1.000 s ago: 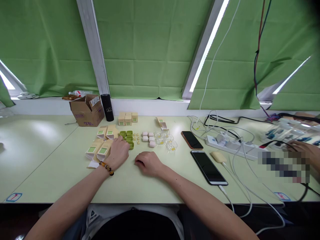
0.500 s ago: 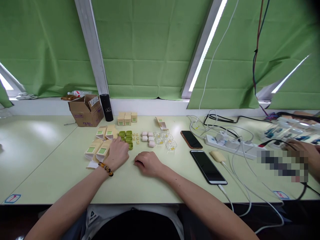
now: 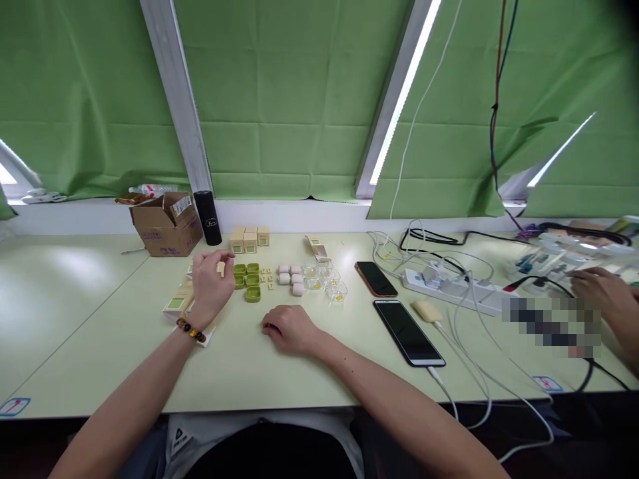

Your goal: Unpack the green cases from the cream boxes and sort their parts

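My left hand, with a beaded bracelet at the wrist, is above the beige card boxes. Its thumb and forefinger are slightly apart, with nothing visible between them; the other fingers are hidden. My right hand rests on the table in a loose fist, with nothing seen in it. Several small green square trays stand grouped right of my left hand. Tiny yellowish pieces lie beside them. Farther right are pale pink blocks and clear plastic cups with yellow bits inside.
More beige boxes stand at the back, and one flattened box lies alone. A cardboard carton and black bottle stand back left. Phones, a power strip and cables lie right. Another person's hand is at far right.
My left hand has moved left from the green trays to above the boxes. The front green tray now lines up with the column behind it. My right hand stays in place.
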Tool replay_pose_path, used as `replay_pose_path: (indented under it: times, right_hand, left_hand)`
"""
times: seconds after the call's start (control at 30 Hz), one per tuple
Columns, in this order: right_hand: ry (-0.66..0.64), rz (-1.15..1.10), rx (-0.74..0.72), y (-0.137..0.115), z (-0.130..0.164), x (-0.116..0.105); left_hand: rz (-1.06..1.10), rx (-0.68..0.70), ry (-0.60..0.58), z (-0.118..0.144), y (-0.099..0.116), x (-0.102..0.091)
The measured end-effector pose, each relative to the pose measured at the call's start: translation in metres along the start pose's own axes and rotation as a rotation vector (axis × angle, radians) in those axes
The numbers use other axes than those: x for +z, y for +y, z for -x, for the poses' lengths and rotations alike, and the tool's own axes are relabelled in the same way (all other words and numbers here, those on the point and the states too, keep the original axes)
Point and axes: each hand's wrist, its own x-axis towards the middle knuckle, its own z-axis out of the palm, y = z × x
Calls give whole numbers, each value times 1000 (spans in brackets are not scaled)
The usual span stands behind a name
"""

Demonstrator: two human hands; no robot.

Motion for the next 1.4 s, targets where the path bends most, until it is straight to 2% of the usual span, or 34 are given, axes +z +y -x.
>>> replay_pose_path:
  times: [0.23,0.33,0.43,0.5,0.6,0.67,0.77,0.9,1.13,1.4]
  right_hand:
    - [-7,-2,20,-2,-2,1]
    - [-3,2,23,-3,-3,2]
    - [10,3,21,-3,-3,2]
    - [9,4,19,-4,-3,2]
    - [-3,12,13,-5,-2,1]
    - [-4,19,9,-5,-2,1]
    - [-3,27,6,-4,-2,2]
    - [-7,36,-4,-4,-4,5]
    - [-18,42,15,-9,-6,2]
    - [-16,44,15,-10,-8,2]
  left_hand:
    - [65,-54,65,-20,9,-6]
    - [49,-20,12,-37,10,-2]
    - [-41,78,-120,-59,7,17]
    - [-130,159,-273,-75,2,37]
    - [-295,209,-496,-95,-9,71]
    - [-398,244,-571,-103,-17,92]
    - [-432,263,-615,-109,-24,117]
    - [-471,259,-657,-110,-30,139]
    - [-543,208,-695,-114,-40,159]
    - [-518,164,-714,-120,-46,178]
